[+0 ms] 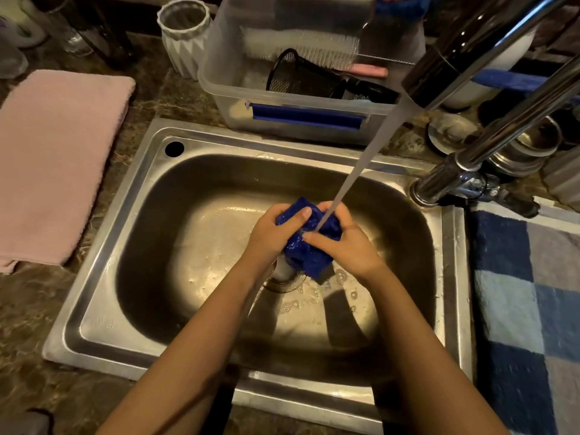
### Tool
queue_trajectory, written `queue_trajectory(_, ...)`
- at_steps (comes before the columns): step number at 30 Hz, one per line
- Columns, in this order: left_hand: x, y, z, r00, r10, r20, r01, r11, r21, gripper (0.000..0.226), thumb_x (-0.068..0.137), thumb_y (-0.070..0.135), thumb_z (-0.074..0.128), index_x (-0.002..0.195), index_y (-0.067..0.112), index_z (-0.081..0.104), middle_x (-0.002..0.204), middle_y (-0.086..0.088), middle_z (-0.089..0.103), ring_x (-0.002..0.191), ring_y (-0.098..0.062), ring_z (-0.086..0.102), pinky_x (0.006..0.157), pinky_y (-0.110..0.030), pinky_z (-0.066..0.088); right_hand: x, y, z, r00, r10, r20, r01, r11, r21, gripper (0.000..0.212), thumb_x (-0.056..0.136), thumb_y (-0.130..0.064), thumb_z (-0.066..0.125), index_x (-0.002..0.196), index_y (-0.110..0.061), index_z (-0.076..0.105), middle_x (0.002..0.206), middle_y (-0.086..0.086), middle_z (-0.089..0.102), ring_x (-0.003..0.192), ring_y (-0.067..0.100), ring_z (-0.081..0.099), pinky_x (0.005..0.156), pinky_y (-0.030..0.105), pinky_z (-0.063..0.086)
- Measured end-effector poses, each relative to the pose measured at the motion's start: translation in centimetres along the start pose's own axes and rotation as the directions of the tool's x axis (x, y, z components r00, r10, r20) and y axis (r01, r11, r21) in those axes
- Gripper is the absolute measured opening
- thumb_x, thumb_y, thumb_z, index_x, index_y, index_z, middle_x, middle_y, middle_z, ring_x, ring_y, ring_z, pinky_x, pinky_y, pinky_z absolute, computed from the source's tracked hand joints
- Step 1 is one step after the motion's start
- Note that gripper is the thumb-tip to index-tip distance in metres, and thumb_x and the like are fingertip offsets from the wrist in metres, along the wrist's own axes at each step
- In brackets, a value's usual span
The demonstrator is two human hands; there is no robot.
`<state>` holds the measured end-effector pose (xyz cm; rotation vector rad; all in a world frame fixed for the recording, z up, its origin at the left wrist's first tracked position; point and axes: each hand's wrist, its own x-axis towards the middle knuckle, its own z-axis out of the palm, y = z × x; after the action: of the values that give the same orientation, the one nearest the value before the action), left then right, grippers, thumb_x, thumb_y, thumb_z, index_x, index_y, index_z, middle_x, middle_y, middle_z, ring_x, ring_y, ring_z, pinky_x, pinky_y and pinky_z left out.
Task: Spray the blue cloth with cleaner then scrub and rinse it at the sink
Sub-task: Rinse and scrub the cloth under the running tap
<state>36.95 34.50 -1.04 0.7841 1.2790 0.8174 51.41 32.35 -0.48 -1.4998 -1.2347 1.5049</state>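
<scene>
The blue cloth (pixel 309 249), wet and bunched, is held over the drain of the steel sink (pixel 131 196). It is clenched by the left hand (pixel 276 233) and the right hand (pixel 342 243), fingers pressed into the fabric. It is struck from above by the water stream (pixel 354 171) running from the faucet (pixel 470 73). A pink towel (pixel 53 158) lies left of the sink.

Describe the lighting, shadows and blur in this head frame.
Head view: dim warm light; sink floor shows glare and forearm shadows near the drain; left hand, right hand and blue cloth sharp; faucet blurred close up; wide-angle bending at edges.
</scene>
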Motion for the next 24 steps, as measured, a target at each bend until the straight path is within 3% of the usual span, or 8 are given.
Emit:
queue_trajectory(3,-0.2,0.0,0.6,0.998,0.005,0.06,0.001,0.994,-0.108,0.047,0.072,0.035,0.071,0.113,0.018,0.057,0.106,-0.007,0.067,0.095,-0.019,0.067,0.074,-0.027,0.054,0.3,-0.2,0.5,0.982,0.024,-0.186,-0.007,0.996,0.092,0.021,0.084,-0.022,0.064,0.098,-0.014,0.05,0.098,0.01,0.063,0.093,0.029,0.063,0.081,0.05,0.055)
queue_trajectory(6,-0.4,-0.8,0.4,0.993,-0.044,0.113,0.08,0.935,-0.346,0.045,0.076,0.03,0.067,0.117,0.017,0.054,0.106,-0.005,0.07,0.097,-0.018,0.067,0.073,-0.025,0.055,0.7,0.0,0.9,0.974,0.012,-0.226,0.034,0.98,0.197,0.009,0.091,-0.026,0.054,0.097,-0.022,0.048,0.092,0.004,0.061,0.087,0.022,0.064,0.07,0.032,0.057)
queue_trajectory(9,-0.8,-1.4,0.2,0.962,-0.208,0.176,0.249,0.936,-0.251,0.032,0.085,0.042,0.055,0.104,0.016,0.064,0.094,-0.003,0.074,0.088,-0.017,0.069,0.069,-0.024,0.056,0.7,0.1,1.2,0.98,0.017,-0.199,0.041,0.958,0.284,0.012,0.094,-0.026,0.047,0.105,-0.03,0.048,0.104,0.004,0.062,0.092,0.02,0.065,0.069,0.026,0.057)
queue_trajectory(13,-0.5,-1.7,0.4,0.973,-0.229,0.04,0.232,0.935,-0.27,0.035,0.093,0.043,0.045,0.11,0.017,0.061,0.099,-0.007,0.072,0.084,-0.02,0.071,0.064,-0.028,0.057,0.3,0.0,0.2,0.992,-0.006,-0.124,0.042,0.956,0.29,0.038,0.092,-0.013,0.05,0.12,-0.04,0.046,0.121,-0.001,0.056,0.103,0.018,0.062,0.077,0.032,0.057)
queue_trajectory(16,0.2,-0.8,0.6,0.967,-0.244,-0.079,0.202,0.915,-0.349,0.036,0.091,0.045,0.047,0.106,0.016,0.063,0.098,-0.009,0.073,0.087,-0.023,0.07,0.068,-0.033,0.056,-0.5,-0.4,0.4,0.998,-0.007,-0.07,0.016,0.99,0.138,0.036,0.087,-0.007,0.053,0.1,-0.041,0.054,0.105,-0.003,0.062,0.096,0.022,0.063,0.075,0.031,0.057)
queue_trajectory(18,0.5,-0.9,1.3,0.958,-0.224,-0.179,0.177,0.954,-0.242,0.035,0.091,0.047,0.048,0.088,0.016,0.065,0.081,-0.005,0.072,0.074,-0.019,0.068,0.064,-0.029,0.053,-1.0,-0.7,2.0,0.996,-0.014,-0.089,0.012,1.0,-0.016,0.022,0.085,-0.015,0.059,0.087,-0.035,0.051,0.095,0.002,0.064,0.088,0.026,0.063,0.074,0.036,0.054)
queue_trajectory(21,0.0,-1.2,2.6,0.975,-0.153,-0.163,0.121,0.974,-0.19,0.035,0.094,0.034,0.047,0.066,0.018,0.06,0.052,0.005,0.062,0.056,-0.015,0.059,0.053,-0.021,0.049,-1.1,-1.3,5.1,0.959,0.013,-0.282,-0.049,0.991,-0.121,0.018,0.084,-0.045,0.058,0.08,-0.029,0.05,0.086,0.006,0.065,0.08,0.021,0.063,0.072,0.033,0.052)
queue_trajectory(24,-0.6,-1.4,3.8,0.976,-0.131,-0.176,0.118,0.99,-0.083,0.039,0.094,0.036,0.045,0.062,0.02,0.06,0.053,0.002,0.059,0.056,-0.015,0.056,0.056,-0.025,0.047,0.1,-2.2,5.2,0.834,0.024,-0.552,-0.097,0.99,-0.103,0.035,0.091,-0.048,0.045,0.066,-0.024,0.051,0.065,0.003,0.059,0.064,0.018,0.059,0.059,0.03,0.047)
